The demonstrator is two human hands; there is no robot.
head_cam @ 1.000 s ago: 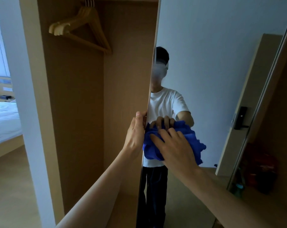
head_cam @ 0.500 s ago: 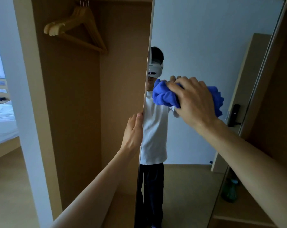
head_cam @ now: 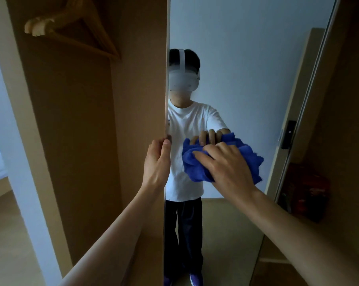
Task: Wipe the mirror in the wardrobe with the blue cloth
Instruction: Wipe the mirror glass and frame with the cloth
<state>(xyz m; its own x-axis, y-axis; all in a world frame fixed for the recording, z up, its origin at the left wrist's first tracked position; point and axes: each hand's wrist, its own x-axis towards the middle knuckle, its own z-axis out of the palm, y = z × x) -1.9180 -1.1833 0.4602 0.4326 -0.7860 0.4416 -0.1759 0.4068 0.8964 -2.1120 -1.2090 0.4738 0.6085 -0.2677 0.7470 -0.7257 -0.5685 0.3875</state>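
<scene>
Mirror (head_cam: pixel 246 58) cleaning looks to be in mid-stroke, not near its end. The blue cloth (head_cam: pixel 195 168) sits bunched against the glass at about mid-height, close to the left border and just beside the door edge (head_cam: pixel 166 89). The right hand (head_cam: pixel 228 166) lies over the wad with its fingers bent. The reflection shows their tips hooked over the cloth's top, so its grip is closed on the cloth while the palm presses it to the glass. The left hand (head_cam: pixel 157 162) has its grip closed on the door edge, thumb tip at the mirror side, which probably steadies the panel. No streaks, damp tracks or dust lines show on the glass, so which parts are already wiped cannot be told. Judging by where the cloth is, the upper stretch, the strip along the right frame and the lower part may all need passes. The cloth looks thick, soft and nappy with fuzzy, ragged margins, crumpled into a loose lump. The glass is flat, hard and glossy, a tall narrow pane. The wardrobe panel (head_cam: pixel 81 141) is smooth, matt, wood-toned board, and wooden hangers (head_cam: pixel 75 32) with sloping shoulders hang inside near the top.
</scene>
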